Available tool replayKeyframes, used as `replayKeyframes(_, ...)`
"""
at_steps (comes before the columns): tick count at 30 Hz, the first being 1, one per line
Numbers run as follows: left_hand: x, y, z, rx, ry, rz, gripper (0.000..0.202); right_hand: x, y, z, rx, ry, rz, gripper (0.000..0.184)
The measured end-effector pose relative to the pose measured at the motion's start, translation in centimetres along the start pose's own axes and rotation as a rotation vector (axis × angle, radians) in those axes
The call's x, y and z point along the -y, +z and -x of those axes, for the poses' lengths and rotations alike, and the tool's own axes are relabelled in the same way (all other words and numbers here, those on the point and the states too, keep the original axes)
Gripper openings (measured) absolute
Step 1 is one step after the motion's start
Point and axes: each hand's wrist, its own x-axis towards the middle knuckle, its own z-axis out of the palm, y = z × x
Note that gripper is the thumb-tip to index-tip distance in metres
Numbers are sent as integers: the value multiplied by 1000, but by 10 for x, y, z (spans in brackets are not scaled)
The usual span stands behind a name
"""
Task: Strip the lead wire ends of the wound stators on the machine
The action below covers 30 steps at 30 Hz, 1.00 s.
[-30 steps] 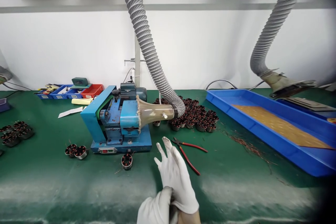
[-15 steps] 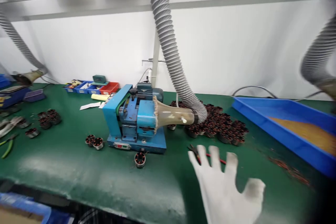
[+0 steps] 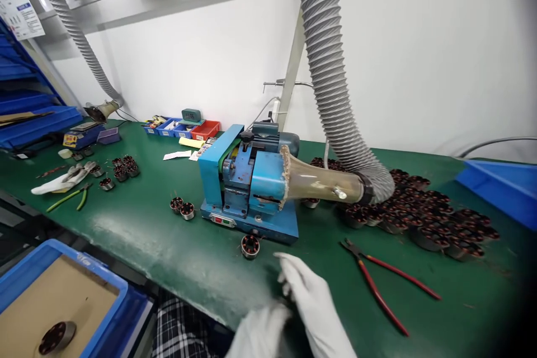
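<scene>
Both my hands wear white gloves and are close together at the bench's front edge. My right hand (image 3: 312, 296) points left, its fingers loosely bent and slightly apart, with nothing visible in them. Beside and below it, my left hand (image 3: 260, 331) is smeared by motion, so its fingers cannot be made out. Just beyond the right fingertips a single wire-wound stator (image 3: 250, 246) rests on the green bench. Behind this stands a blue belt-driven machine (image 3: 239, 179) with a clear funnel. To the right, red-handled cutters (image 3: 380, 279) lie spread.
A grey hose (image 3: 331, 56) runs down to the funnel, with many stators (image 3: 432, 224) massed behind it. Two stators (image 3: 182, 208) sit left of the machine. Green-handled pliers (image 3: 71, 197) and gloves (image 3: 62, 180) lie farther left. A blue tray (image 3: 121, 285) holding one stator is below the bench edge.
The view has swung left, bringing the lower-left tray into sight. A gloved hand that was spread over the cutters has left them; both hands are now together at the front edge.
</scene>
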Motion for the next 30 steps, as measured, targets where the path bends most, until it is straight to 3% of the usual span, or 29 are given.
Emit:
replayKeyframes(1, 17, -10, 7, -70, 31, -48, 68, 1, 14, -5, 71, -69, 160, 32)
replayKeyframes(4, 64, -42, 28, -307, -123, -112, 19, 4, 47, -19, 129, -157, 506, 30)
replayKeyframes(6, 85, -60, 37, -353, -228, -39, 14, 5, 57, -24, 111, -140, 554, 22)
replayKeyframes(8, 92, -71, 37, -348, -285, 12, 11, 8, 57, -21, 124, -148, 494, 18)
replayKeyframes(9, 91, -74, 34, -336, -314, 70, 15, 12, 55, -16, 140, -163, 446, 16)
replayKeyframes(12, 74, -81, 16, -202, -357, 534, 70, 27, 46, 9, 224, -191, 281, 14)
replayKeyframes(13, 65, -83, 10, -133, -344, 701, 79, 32, 43, 19, 262, -183, 262, 13)
replayKeyframes(15, 47, -86, 0, -38, -307, 852, 75, 39, 41, 35, 266, -116, 194, 15)
replayKeyframes(19, 19, -80, -5, -36, -314, 811, 64, 35, 43, 48, -23, 142, -374, 31)
replayKeyframes(21, 11, -72, -5, -73, -306, 733, 63, 31, 40, 43, -93, 202, -579, 37)
replayKeyframes(23, 4, -65, -6, -134, -292, 587, 66, 34, 33, 34, -42, 180, -594, 38)
replayKeyframes(26, -3, -64, -13, -172, -177, 443, 74, 52, 22, 22, 34, 64, -520, 26)
replayKeyframes(28, -5, -68, -18, -172, -108, 476, 74, 65, 20, 19, -3, 21, -499, 19)
replayKeyframes(30, -6, -72, -20, -173, -141, 572, 66, 75, 20, 18, -43, 33, -512, 21)
